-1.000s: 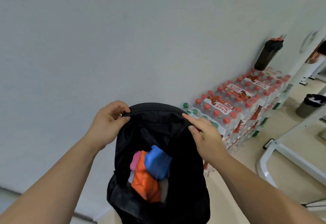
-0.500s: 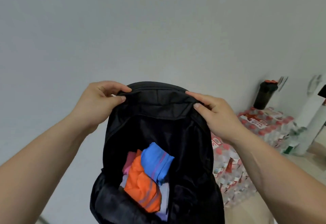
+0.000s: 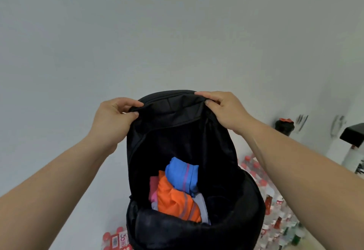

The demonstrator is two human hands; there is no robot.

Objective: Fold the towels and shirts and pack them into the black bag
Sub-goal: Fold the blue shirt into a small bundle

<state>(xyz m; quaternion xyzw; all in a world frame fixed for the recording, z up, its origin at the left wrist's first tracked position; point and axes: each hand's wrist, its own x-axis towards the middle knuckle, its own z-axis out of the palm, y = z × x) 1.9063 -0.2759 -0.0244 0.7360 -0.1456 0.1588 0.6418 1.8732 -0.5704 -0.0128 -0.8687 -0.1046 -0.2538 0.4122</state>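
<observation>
Hands hold open black bag, clothes inside.

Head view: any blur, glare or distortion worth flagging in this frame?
Head view: soft, even light, no glare; the black bag is near-featureless dark inside; the water bottles are smeared by blur; blue cloth and orange cloth look sharp; wide-angle stretch enlarges the forearms at the edges.

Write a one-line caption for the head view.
Left hand and right hand grip the black bag at its top; blue cloth, orange cloth and pink cloth inside.
</observation>
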